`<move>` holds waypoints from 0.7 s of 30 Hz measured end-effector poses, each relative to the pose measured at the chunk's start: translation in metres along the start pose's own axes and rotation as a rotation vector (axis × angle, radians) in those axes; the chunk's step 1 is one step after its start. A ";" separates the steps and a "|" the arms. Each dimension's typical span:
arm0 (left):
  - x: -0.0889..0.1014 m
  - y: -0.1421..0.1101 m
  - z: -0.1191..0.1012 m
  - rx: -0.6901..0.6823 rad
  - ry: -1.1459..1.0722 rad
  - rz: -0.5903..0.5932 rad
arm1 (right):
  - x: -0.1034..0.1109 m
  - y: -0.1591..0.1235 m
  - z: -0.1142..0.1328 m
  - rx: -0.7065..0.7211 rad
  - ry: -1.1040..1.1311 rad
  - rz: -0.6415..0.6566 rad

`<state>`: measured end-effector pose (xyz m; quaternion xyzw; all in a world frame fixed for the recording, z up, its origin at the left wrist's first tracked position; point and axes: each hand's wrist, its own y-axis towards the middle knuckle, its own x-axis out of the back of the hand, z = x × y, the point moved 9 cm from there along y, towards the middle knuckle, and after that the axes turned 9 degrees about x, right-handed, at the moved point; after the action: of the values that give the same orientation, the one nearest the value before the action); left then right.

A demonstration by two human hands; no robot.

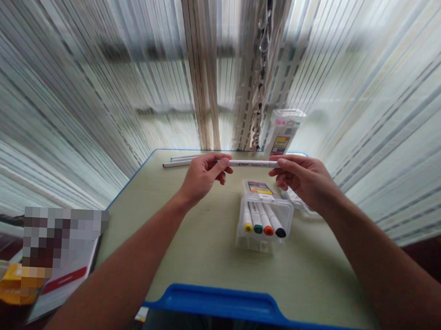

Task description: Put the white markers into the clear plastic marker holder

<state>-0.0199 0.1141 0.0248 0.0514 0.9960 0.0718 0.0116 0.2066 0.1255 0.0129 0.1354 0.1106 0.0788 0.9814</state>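
A white marker (pixel 252 163) is held level above the desk between my two hands. My left hand (pixel 205 173) pinches its left end, and my right hand (pixel 301 176) pinches the right end. Below them a clear plastic marker case (pixel 290 208) lies on its side with its opening toward me. Several white markers with yellow, green, orange and black ends (pixel 265 221) rest inside it. Behind my left hand, a few loose white markers (pixel 178 164) lie on the desk. A clear plastic lid-like piece (pixel 307 209) is partly hidden beneath my right hand and wrist.
A second clear case (pixel 281 131) with markers stands upright at the desk's back edge. The pale green desk (pixel 135 244) has a blue rim with a raised blue ledge (pixel 220 303) in front. String curtains (pixel 136 82) hang behind. A yellow bag (pixel 10 284) sits lower left.
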 end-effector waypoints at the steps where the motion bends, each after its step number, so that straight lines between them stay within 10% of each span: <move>1: 0.000 0.000 0.001 -0.002 -0.008 0.000 | 0.000 0.000 0.000 0.004 -0.003 -0.002; 21: 0.001 0.000 -0.003 -0.021 0.041 -0.005 | -0.001 0.002 0.002 0.019 -0.021 0.012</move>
<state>-0.0210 0.1141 0.0278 0.0474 0.9954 0.0831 -0.0083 0.2061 0.1263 0.0154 0.1462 0.1003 0.0824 0.9807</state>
